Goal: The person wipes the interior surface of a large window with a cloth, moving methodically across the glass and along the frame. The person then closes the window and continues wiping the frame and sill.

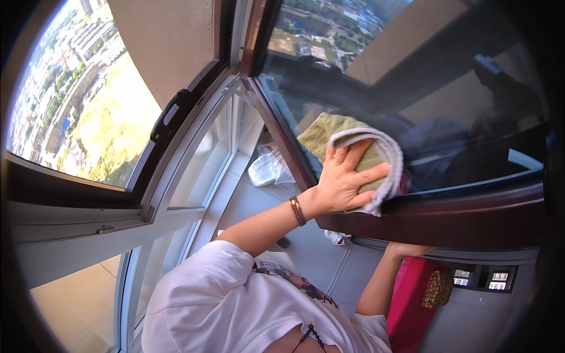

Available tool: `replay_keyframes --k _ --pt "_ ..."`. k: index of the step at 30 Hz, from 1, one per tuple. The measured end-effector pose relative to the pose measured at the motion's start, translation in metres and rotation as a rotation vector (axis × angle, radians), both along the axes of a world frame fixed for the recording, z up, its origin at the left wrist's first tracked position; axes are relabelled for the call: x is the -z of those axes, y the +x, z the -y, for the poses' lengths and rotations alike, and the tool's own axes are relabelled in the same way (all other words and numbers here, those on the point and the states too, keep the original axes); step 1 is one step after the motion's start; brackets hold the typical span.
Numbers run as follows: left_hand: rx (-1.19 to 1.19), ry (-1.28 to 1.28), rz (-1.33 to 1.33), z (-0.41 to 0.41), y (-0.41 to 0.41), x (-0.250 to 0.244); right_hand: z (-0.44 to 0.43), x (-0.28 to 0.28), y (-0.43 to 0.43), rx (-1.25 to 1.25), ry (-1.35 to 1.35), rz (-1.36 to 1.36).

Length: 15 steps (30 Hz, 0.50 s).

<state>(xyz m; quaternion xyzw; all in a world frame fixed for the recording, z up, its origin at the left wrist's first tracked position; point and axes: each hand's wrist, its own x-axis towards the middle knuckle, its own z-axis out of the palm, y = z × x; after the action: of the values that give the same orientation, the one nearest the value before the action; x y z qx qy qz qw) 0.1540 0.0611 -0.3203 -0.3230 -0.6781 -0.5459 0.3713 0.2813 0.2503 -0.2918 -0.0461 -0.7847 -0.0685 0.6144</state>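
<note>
My left hand (353, 176) presses a folded olive-green cloth (320, 132) with a pale lilac underside flat to a window pane (423, 132). The fingers are spread over the cloth near the pane's lower corner. Dark brown framing (432, 225) surrounds this glass; the sash stands swung inward. At the sash's lower edge is my right hand (410, 249), its palm turned up. Its fingers are mostly hidden by the frame, so their grip cannot be told. Reflections of buildings and dark shapes show in the glass.
To the left, a second dark-framed window with a black handle (170, 114) looks out over buildings far below. On the tiled floor lie a white bundle in clear plastic (265, 167) and a white shoe (334, 237). A red covered surface (408, 295) bears a patterned cloth (437, 289).
</note>
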Motion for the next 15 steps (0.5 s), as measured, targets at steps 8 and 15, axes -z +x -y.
replay_keyframes --k 8,15 --pt "-0.424 0.002 0.230 0.071 -0.190 0.103 -0.027 0.007 0.007 -0.105 -0.136 -0.030" --pt "-0.579 -0.096 0.592 0.059 -0.152 0.146 -0.022 0.005 0.002 -0.291 -0.193 -0.040"
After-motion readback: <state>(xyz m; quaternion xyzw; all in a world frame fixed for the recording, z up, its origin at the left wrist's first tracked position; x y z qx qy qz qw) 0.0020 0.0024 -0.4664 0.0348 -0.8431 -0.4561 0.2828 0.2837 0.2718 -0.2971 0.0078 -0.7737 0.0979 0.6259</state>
